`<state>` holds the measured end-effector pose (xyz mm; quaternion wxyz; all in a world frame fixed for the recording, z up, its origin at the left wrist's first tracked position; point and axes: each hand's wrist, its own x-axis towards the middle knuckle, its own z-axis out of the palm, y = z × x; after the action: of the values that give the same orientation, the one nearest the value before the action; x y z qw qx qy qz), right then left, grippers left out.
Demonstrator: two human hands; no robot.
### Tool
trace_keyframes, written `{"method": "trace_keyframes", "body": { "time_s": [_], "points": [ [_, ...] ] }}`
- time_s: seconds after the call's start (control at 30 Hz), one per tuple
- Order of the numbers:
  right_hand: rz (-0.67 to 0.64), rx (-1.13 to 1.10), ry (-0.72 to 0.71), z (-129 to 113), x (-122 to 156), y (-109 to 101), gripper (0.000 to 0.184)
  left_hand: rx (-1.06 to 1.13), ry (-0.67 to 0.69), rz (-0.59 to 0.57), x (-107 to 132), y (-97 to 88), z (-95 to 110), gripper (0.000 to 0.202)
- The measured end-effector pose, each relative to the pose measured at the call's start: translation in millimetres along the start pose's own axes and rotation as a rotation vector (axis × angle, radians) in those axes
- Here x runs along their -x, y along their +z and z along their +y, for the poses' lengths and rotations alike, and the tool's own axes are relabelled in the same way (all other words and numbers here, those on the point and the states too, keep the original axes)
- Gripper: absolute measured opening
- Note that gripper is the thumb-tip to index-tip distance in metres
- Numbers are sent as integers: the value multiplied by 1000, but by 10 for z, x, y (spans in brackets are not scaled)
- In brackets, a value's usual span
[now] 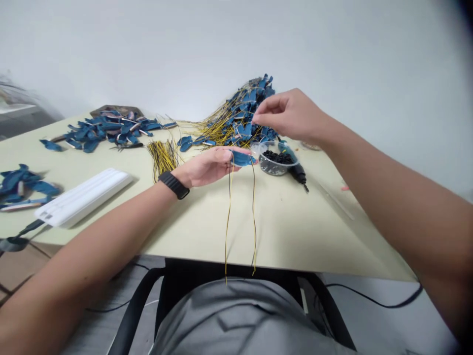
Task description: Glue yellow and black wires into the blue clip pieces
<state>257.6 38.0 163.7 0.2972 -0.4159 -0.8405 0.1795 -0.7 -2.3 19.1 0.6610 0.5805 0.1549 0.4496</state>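
My left hand (212,166), with a black band at the wrist, grips a small blue leaf-shaped piece (242,158) by its edge over the table. Two thin yellow-and-black wires (253,212) dangle from that piece past the table's front edge. My right hand (283,116) is raised just above and behind a clear round tub (272,170) of small black parts (278,158). Its thumb and fingers are pinched together; anything between them is too small to make out. Beside the tub lies a teal and black electric screwdriver (297,172).
Behind my hands rises a heap of wired blue pieces (244,116). More blue pieces (111,129) lie at the back left, near pliers (127,146) and a bundle of cut wires (162,158). A white power bank (84,197) with a cable sits at left.
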Motion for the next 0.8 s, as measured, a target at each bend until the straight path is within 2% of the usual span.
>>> {"method": "trace_keyframes", "body": {
  "time_s": [0.07,0.17,0.33,0.5,0.63,0.8],
  "points": [
    [-110,-11,-77,-46,252,49,14,-18,-6,43,4,-10,-28,74],
    [-191,0,-127,-112,507,131,15,-33,-5,86,5,5,-68,80],
    [-168,60,-104,-188,688,303,13,-47,-62,139,49,133,-90,68],
    [-116,109,-114,-120,771,454,14,-86,-73,178,110,234,-74,61],
    [-91,109,-167,-38,800,518,13,-111,-99,200,134,136,-116,60],
    [-96,93,-173,-18,802,541,14,-108,-79,228,157,-39,-190,68]
  ]
}}
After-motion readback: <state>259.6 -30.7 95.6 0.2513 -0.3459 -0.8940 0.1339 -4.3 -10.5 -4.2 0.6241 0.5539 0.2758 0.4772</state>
